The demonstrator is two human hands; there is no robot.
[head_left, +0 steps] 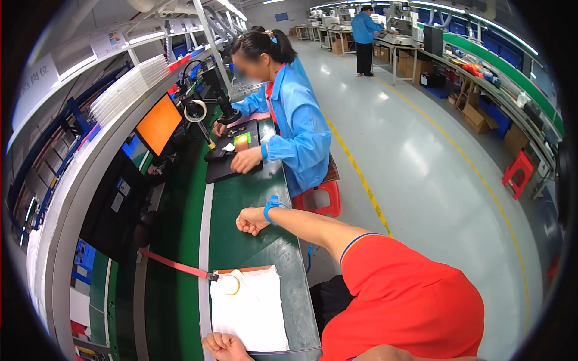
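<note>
A factory workshop: people [363, 48] in blue jackets [301, 129] at their stations, a long green worktop [235, 195] beside an orange screen [159, 126], yellow lines [361, 174] on the grey floor [421, 198], cardboard boxes [475, 119], strip lights [506, 30] overhead.

Worn on the person's head, the lone fisheye view looks down from close above the left hand [224, 345] and right hand [253, 221], facing lengthwise along the worktop [238, 253] and far down the aisle [415, 156].

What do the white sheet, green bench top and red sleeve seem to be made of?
Sheet: paper or thin cloth, seemingly matt; glare hides any weave. Bench top: perhaps rubber or laminate, smooth, faint sheen. Sleeve: probably matt fabric, soft folds.
</note>
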